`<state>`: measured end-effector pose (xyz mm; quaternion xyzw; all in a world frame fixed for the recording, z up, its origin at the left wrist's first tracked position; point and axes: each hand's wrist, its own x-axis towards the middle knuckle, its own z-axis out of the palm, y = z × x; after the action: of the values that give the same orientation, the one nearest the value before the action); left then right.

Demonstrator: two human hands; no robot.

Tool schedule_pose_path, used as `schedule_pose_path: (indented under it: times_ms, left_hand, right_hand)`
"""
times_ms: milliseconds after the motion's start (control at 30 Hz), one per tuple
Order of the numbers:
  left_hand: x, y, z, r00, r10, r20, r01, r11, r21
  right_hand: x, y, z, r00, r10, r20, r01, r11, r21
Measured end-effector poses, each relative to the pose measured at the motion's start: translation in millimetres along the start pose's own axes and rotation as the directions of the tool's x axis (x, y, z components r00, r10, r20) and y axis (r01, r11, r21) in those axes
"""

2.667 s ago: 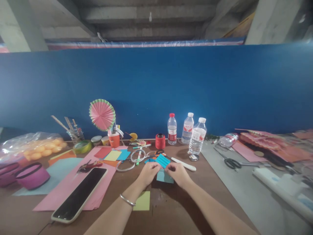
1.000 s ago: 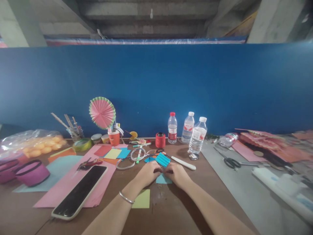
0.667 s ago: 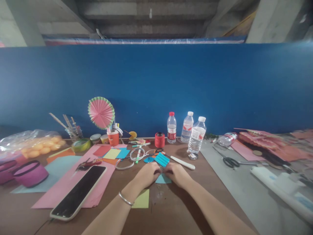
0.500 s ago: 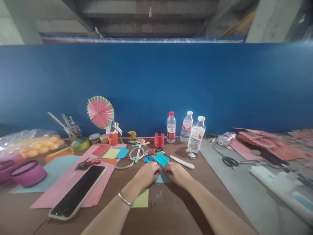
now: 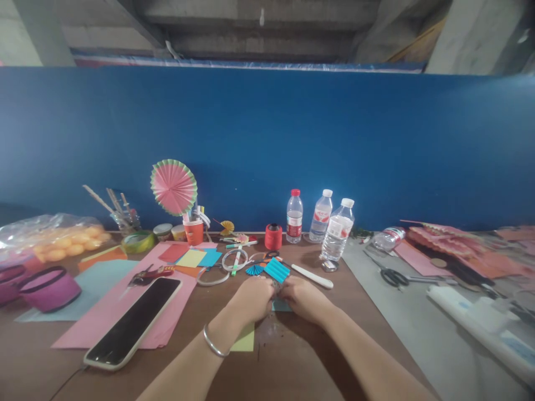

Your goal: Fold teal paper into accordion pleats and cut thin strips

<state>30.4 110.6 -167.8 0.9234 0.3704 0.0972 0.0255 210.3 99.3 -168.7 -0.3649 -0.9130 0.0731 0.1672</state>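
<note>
L hand (image 5: pixel 253 298) & R hand (image 5: pixel 307 299) both pinch pleated blue paper (image 5: pixel 277 269), grip closed; fingertips hidden, nearer lt-blue piece (image 5: pixel 281 306) partly covered.

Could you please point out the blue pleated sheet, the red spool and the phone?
Blue pleated sheet (image 5: pixel 277 270): head view, middle of its ridged face.
Red spool (image 5: pixel 273 239): head view, front of its red side.
Phone (image 5: pixel 135 323): head view, middle of its dark screen.

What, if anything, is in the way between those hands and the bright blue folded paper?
Nothing visible: the left hand and the right hand are at the near edge of the blue pleated paper. The small blue fan lies left of it, beyond the left hand. Their exact grip is hidden.
</note>
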Motion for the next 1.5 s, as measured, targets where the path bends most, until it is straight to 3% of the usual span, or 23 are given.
schedule_pose_path:
  times_ms: [133,400,700,900,1067,1200,1400,1500]
  left_hand:
    - [-3.3,3.4,-3.7,1.000,0.011,0.018,-0.011,1.000,0.020]
    - [-1.7,1.8,-5.7,0.998,-0.056,-0.028,0.057,0.998,0.039]
    - [-5.8,3.2,-6.0,0.974,-0.215,-0.071,0.217,0.976,0.023]
    - [-5.1,2.7,-6.3,0.964,-0.264,-0.032,0.264,0.964,-0.005]
    - [-6.3,1.6,-6.9,0.955,-0.293,-0.039,0.293,0.956,0.005]
    - [-6.1,2.9,-7.1,0.969,-0.246,-0.031,0.247,0.968,0.045]
    - [-4.2,9.4,0.1,0.998,-0.042,-0.045,0.044,0.998,0.046]
    - [-3.8,13.8,3.4,1.000,-0.016,-0.020,0.017,0.999,0.038]
  right_hand:
    - [-0.6,-2.3,-1.8,0.999,0.031,0.023,-0.030,0.999,-0.032]
    - [2.5,10.3,7.8,0.996,0.079,-0.043,-0.085,0.981,-0.172]
    - [-3.0,12.3,-4.5,0.986,0.164,0.004,-0.162,0.979,-0.122]
    - [-8.2,19.2,-13.5,0.972,0.232,0.024,-0.219,0.943,-0.252]
    - [-8.9,18.4,-14.0,0.976,0.213,0.039,-0.194,0.940,-0.282]
    - [-8.9,14.7,-14.3,0.982,0.186,0.033,-0.173,0.956,-0.238]
    - [-5.9,9.2,-15.4,0.984,0.176,0.020,-0.162,0.939,-0.305]
    - [-4.0,6.6,-16.2,0.982,0.186,0.047,-0.163,0.938,-0.305]
